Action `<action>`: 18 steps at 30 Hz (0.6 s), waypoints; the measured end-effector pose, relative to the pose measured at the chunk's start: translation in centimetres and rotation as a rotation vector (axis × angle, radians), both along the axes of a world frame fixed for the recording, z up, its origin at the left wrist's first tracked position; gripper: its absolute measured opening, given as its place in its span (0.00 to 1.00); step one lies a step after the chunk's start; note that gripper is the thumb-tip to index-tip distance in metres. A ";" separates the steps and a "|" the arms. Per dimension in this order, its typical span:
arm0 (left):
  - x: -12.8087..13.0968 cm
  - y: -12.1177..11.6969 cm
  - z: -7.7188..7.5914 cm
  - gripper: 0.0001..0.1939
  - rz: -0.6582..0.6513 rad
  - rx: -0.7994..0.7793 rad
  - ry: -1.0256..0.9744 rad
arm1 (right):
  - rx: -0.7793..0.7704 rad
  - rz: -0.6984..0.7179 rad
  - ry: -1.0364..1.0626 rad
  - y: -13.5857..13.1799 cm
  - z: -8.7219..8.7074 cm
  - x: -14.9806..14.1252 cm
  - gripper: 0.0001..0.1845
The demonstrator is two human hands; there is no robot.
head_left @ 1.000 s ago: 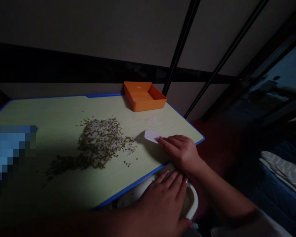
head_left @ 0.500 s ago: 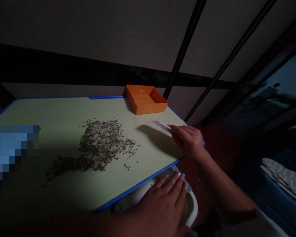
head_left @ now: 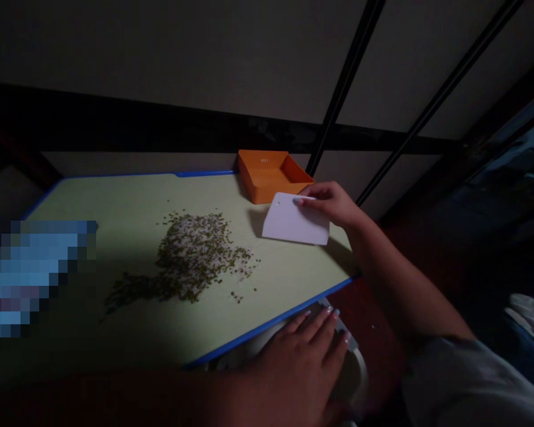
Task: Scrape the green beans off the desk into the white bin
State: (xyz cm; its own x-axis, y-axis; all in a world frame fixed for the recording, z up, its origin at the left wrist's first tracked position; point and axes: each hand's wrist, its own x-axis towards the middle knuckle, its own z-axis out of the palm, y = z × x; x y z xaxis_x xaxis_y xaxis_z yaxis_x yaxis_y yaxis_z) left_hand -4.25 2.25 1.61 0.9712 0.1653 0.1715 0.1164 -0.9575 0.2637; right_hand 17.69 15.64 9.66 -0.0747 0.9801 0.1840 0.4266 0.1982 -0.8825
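Observation:
My right hand [head_left: 331,204] grips the upper edge of a white plastic dough scraper [head_left: 293,219], thumb on its near face. The scraper is tilted broadside above the right part of the pale table [head_left: 129,196], in front of the orange tray [head_left: 273,193]. To its left lies a loose spread of small green-brown grains mixed with whitish bits [head_left: 191,255], apart from the scraper. My left hand [head_left: 305,350] is stretched out flat, fingers apart, over a white container [head_left: 360,373] below the table's near edge. Whether it rests on the container I cannot tell.
A blue rim [head_left: 267,326] edges the table. Behind stand dark-striped panels [head_left: 204,53]. A pixelated blue patch [head_left: 35,267] covers the left part of the table. Reddish floor [head_left: 374,320] and dim cloth [head_left: 531,317] show at the right.
My right hand has risen and moved away from me, turning the scraper from edge-on to broadside. The view has shifted slightly. My left hand stays flat in place.

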 end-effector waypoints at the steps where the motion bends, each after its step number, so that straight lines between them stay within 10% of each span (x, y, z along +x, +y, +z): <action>1: 0.0 0.0 -0.1 0.32 0.001 0.040 -0.005 | -0.024 0.005 0.042 0.7 0.2 -0.1 0.16; 9: 0.8 -0.3 -2.1 0.17 0.136 0.428 -0.278 | -0.143 0.167 0.108 0.5 -0.9 -0.5 0.13; 18: 0.3 -0.4 -1.4 0.18 0.107 0.452 -0.210 | -0.160 0.254 0.039 0.5 -2.1 -0.8 0.14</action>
